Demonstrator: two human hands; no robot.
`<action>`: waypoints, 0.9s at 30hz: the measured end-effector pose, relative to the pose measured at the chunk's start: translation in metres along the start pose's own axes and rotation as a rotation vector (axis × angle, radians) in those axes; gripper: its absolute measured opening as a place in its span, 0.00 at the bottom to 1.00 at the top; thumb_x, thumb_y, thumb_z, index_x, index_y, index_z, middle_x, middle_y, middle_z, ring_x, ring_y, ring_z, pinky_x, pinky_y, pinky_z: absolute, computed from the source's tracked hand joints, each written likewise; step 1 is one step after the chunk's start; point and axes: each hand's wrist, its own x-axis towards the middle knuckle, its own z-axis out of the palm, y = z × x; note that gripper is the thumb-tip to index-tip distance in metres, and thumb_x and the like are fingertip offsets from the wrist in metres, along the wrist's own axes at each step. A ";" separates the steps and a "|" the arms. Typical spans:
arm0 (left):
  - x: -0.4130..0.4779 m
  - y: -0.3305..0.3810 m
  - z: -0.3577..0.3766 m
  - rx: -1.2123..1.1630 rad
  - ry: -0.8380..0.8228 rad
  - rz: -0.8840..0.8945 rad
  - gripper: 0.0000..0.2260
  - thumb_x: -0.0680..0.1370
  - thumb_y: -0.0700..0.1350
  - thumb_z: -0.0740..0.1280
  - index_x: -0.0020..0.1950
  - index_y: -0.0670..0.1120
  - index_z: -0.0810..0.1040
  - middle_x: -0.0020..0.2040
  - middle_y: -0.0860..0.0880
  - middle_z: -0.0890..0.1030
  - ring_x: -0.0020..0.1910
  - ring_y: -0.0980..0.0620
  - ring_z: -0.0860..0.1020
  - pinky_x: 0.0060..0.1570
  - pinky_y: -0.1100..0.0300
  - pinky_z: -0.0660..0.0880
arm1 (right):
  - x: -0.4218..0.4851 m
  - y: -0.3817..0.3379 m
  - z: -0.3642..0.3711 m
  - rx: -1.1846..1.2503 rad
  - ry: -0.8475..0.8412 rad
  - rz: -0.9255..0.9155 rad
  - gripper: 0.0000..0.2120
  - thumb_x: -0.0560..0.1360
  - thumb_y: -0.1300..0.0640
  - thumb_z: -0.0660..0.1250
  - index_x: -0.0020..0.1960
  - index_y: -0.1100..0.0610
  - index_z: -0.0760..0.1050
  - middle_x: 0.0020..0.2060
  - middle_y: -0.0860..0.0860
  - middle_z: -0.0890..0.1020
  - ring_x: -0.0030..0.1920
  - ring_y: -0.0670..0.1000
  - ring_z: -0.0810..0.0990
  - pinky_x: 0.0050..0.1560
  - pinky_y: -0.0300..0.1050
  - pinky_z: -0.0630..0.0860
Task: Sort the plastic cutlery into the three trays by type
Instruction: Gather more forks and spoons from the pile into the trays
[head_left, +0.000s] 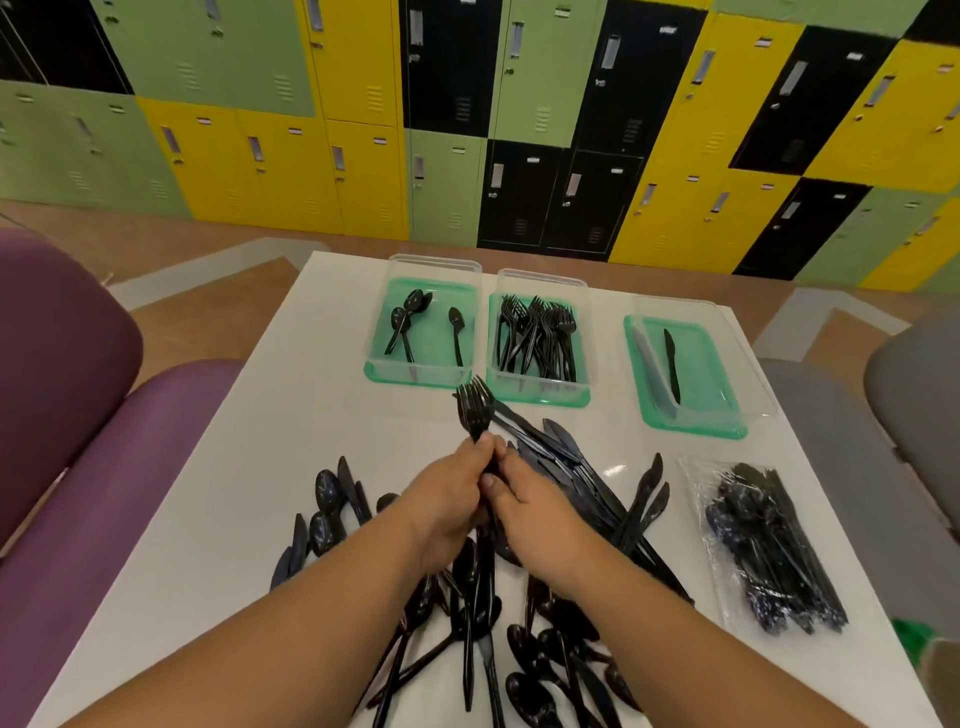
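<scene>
Loose pile (483, 623) on tabletop (208, 493), under your wrists. Your left hand (449, 501) and right hand (524, 512) both curl round the forks (474, 410), tines up, near the fork tray (540, 399). Spoon tray (395, 374) left, knife tray (691, 428) right.

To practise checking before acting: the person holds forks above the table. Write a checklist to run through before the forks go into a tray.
1. Forks gripped by left hand and right hand: ok.
2. Bundle is forks only: cannot tell, handles hidden.
3. Middle tray holds only forks: ok.
4. Way to middle tray unobstructed: ok.
5. Spoon tray and knife tray unmixed: ok.
</scene>
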 end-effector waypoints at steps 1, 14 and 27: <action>0.006 0.007 0.000 0.001 0.015 0.012 0.14 0.83 0.51 0.51 0.48 0.49 0.74 0.46 0.49 0.78 0.43 0.53 0.73 0.42 0.59 0.70 | 0.011 -0.001 -0.005 -0.032 0.012 0.001 0.17 0.82 0.54 0.54 0.71 0.51 0.64 0.58 0.47 0.76 0.57 0.47 0.75 0.60 0.41 0.71; 0.022 0.019 -0.081 0.080 0.456 0.140 0.10 0.82 0.47 0.57 0.51 0.52 0.78 0.50 0.51 0.81 0.48 0.52 0.78 0.49 0.55 0.70 | 0.185 -0.010 -0.113 -0.522 0.369 0.226 0.15 0.80 0.63 0.53 0.64 0.64 0.68 0.36 0.49 0.66 0.34 0.47 0.66 0.33 0.37 0.64; -0.004 -0.011 -0.112 0.221 0.578 0.125 0.10 0.82 0.43 0.58 0.50 0.51 0.78 0.48 0.51 0.81 0.46 0.51 0.79 0.45 0.58 0.73 | 0.193 -0.009 -0.099 -1.056 -0.060 0.319 0.12 0.79 0.66 0.54 0.52 0.62 0.77 0.43 0.51 0.77 0.43 0.52 0.75 0.47 0.42 0.69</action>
